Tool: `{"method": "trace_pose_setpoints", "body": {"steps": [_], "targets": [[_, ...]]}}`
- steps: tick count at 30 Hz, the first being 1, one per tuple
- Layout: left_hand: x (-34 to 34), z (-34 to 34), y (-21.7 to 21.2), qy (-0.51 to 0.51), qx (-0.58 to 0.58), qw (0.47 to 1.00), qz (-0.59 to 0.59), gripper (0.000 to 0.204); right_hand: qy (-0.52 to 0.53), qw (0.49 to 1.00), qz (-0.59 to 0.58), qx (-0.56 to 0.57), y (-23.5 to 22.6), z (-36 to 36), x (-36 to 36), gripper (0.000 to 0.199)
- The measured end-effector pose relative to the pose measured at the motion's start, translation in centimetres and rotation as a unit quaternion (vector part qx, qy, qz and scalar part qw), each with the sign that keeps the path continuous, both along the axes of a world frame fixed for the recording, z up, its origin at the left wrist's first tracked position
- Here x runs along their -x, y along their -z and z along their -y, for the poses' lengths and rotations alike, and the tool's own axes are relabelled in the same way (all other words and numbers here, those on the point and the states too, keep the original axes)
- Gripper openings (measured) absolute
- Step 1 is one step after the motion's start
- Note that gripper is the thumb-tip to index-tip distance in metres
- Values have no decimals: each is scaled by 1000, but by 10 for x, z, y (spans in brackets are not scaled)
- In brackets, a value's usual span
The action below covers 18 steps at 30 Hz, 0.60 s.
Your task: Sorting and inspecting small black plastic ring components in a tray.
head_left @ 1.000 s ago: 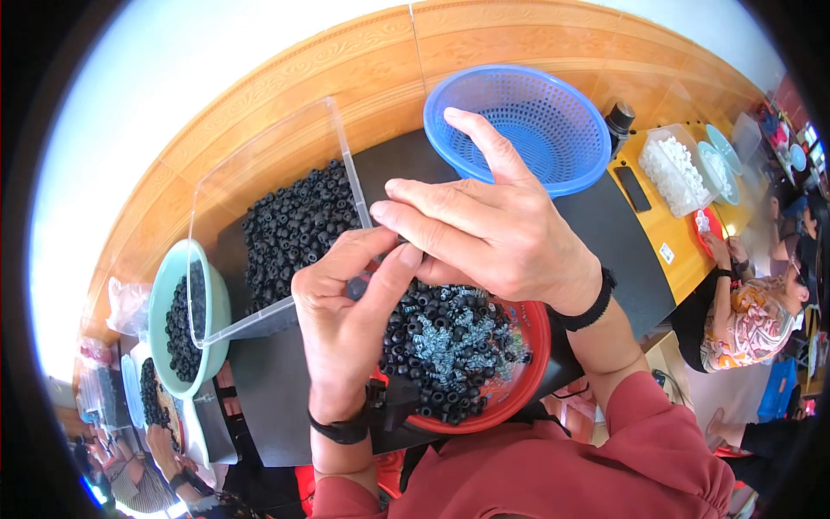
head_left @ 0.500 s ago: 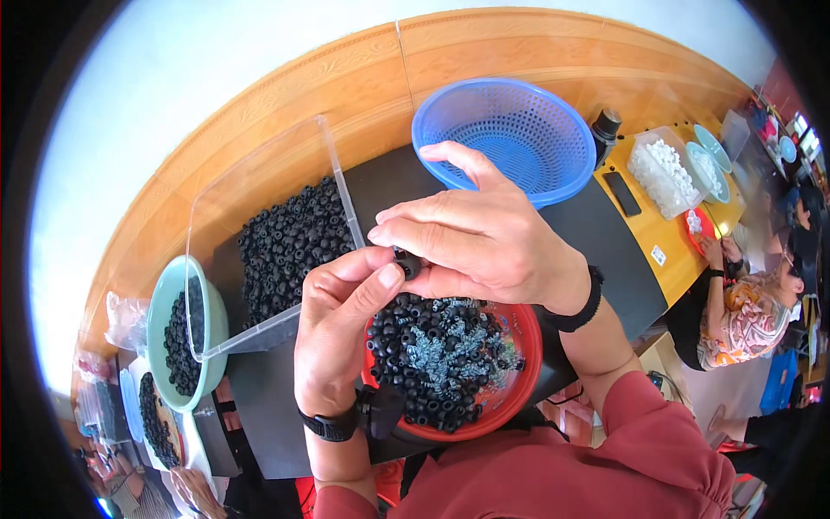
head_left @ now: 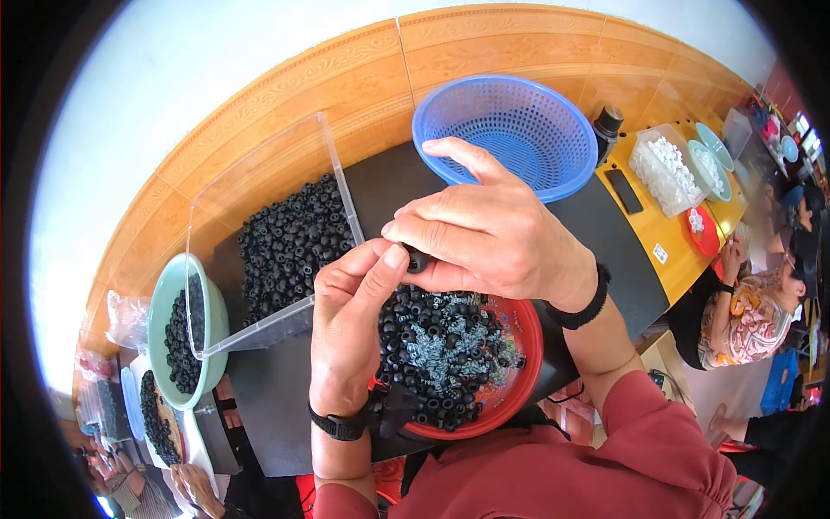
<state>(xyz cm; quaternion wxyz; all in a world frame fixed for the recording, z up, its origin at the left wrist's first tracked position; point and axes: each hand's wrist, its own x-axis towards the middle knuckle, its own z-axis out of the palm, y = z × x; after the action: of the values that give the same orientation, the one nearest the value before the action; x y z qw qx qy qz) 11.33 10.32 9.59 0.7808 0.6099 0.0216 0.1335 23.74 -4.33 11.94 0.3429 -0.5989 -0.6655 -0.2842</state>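
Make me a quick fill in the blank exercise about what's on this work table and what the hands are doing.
1. Both hands pinch one small black part above the ____ bowl.
2. The empty basket behind the right hand is ____.
3. The clear bin beside the left hand holds ____ rings.
4. The bowl at the far left is ____.

Missing words: red; blue; black; green

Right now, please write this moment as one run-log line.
left hand: pinching small black part | right hand: gripping same part | below: red bowl of black parts | blue basket: empty
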Motion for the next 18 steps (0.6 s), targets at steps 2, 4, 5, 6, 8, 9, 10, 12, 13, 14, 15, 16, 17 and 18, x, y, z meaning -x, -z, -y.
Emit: {"method": "trace_pose_setpoints", "body": {"steps": [2,4,5,6,8,9,10,12,13,14,15,16,17,18], "targets": [[-2,1,4,9,22,1000,12,21,11,1000,4,2,0,1,1,37],[-2,0,5,16,43,999,24,21,24,1000,12,-1,0,0,2,39],[-2,0,6,20,71,997,13,20,23,1000,12,-1,0,0,2,39],[-1,-1,6,24,99,995,2,19,25,1000,11,3,-1,0,3,39],[-1,0,4,22,110,994,8,17,28,1000,11,8,-1,1,3,40],[-1,1,2,20,121,992,14,15,20,1000,6,6,0,1,3,40],[-1,3,1,20,122,992,13,15,12,1000,2,4,-1,1,3,41],[-1,7,-1,10,171,985,6,16,15,1000,4,6,-2,2,4,41],[-1,8,-1,9,172,985,6,16,18,1000,7,7,-2,2,5,41],[-2,8,-1,12,176,984,5,17,18,1000,7,7,-3,2,5,41],[-2,8,-1,14,180,983,4,18,24,1000,12,9,-3,2,5,40],[-2,7,0,14,180,983,4,18,31,999,16,10,-3,2,6,40],[-2,6,1,9,192,981,1,19,30,999,16,10,-3,1,6,40],[-2,6,1,5,203,979,-2,20,33,999,15,7,-2,-1,7,39]]}}
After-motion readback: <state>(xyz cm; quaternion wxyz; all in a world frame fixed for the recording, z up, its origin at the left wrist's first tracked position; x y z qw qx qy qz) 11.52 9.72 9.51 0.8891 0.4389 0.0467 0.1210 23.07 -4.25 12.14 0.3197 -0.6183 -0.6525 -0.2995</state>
